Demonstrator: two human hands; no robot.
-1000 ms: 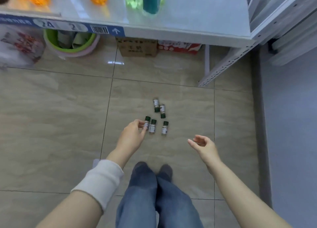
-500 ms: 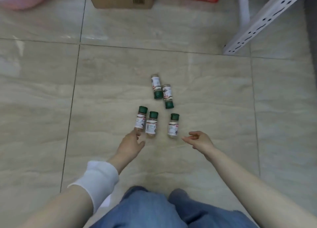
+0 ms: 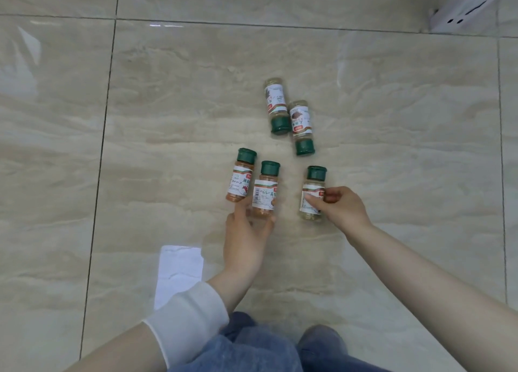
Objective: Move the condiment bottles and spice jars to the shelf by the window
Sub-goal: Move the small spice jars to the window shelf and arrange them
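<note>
Beige floor (image 3: pixel 140 119) lying open at 9 o'clock; we are newly gripping the middle jar (image 3: pixel 265 192) with the left hand (image 3: pixel 246 240) and the pale jar (image 3: pixel 314 180) with the right hand (image 3: pixel 342 206).

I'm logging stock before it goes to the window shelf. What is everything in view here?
Lying jars: two, green caps, side by side, farther out on the floor.
Left orange jar: one, green cap, upright, near row's left end.
Middle orange jar: one, green cap, upright beside it.
Pale jar: one, green cap, upright, right of those.
Floor: beige marbled tiles.
Shelf post: one, white, perforated, top right corner.
White patch: one, on floor by left forearm; paper or glare, unclear.
Legs: two, blue jeans, bottom edge.
Left hand: one, white sleeve, fingers around Middle orange jar's base.
Right hand: one, bare arm, pinching Pale jar.
</note>
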